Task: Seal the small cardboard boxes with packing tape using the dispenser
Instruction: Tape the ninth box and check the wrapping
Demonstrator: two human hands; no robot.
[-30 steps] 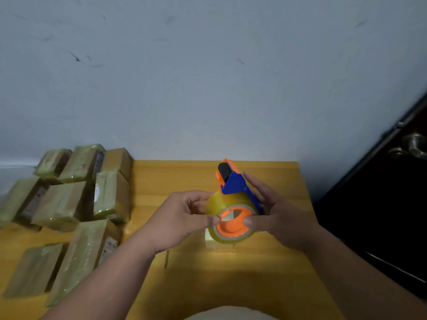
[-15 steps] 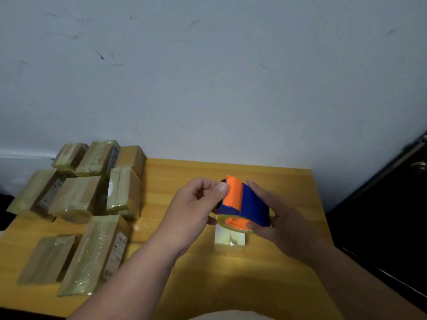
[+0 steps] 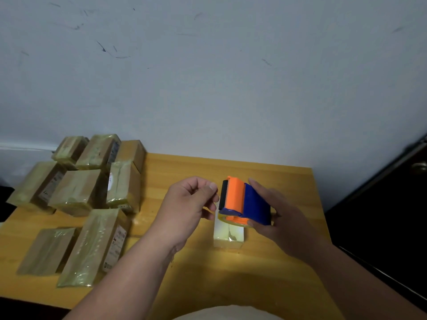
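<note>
Right hand [image 3: 280, 218] wrapped around orange-and-blue tape dispenser [image 3: 245, 202], above small taped box [image 3: 228, 234]. Left hand [image 3: 189, 204] beside it, fingers curled, perhaps pinching tape end.

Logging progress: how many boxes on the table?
9. Eight in the left cluster: three in the back row, three mid, two near. One under the dispenser. More may be hidden.

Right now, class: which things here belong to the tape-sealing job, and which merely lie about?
Job in hand:
tape dispenser, held by the right hand
small box beneath it
left hand, fingers curled beside the dispenser
wrapped boxes stacked left

Lying about:
table
door handle
</note>
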